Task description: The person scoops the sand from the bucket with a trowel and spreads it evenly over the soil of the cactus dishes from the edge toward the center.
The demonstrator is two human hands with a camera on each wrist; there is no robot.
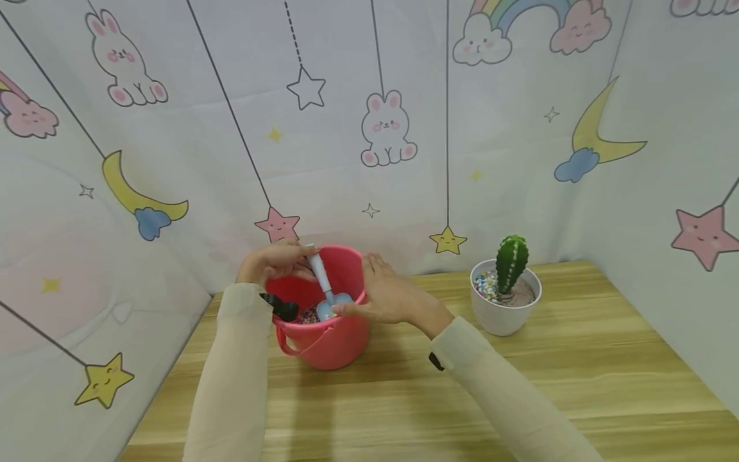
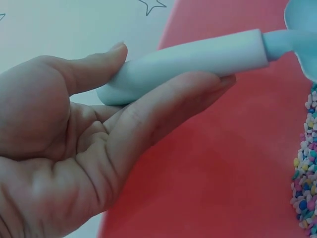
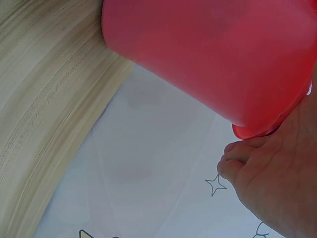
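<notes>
My left hand (image 1: pixel 280 262) pinches the pale handle of a light-blue toy shovel (image 1: pixel 320 274) between thumb and fingers, over a pink-red bucket (image 1: pixel 335 346). The shovel's blade points down inside the bucket, above a bed of small multicoloured pebbles (image 2: pixel 306 193). In the left wrist view the fingers lie along the handle's underside, thumb on its end. At the bucket's right rim is my right hand (image 1: pixel 392 296), its fingers extended and its thumb reaching over the rim near the blade. The right wrist view shows its fingertips (image 3: pixel 230 168) right at the rim.
To the right, a white pot (image 1: pixel 501 317) holds a green cactus (image 1: pixel 510 262) in brown filling and coloured pebbles. The wood-grain table (image 1: pixel 392 410) backs onto a cloth (image 1: pixel 340 160) printed with rabbits, stars and moons. The bucket's handle (image 1: pixel 285 343) hangs at its front left.
</notes>
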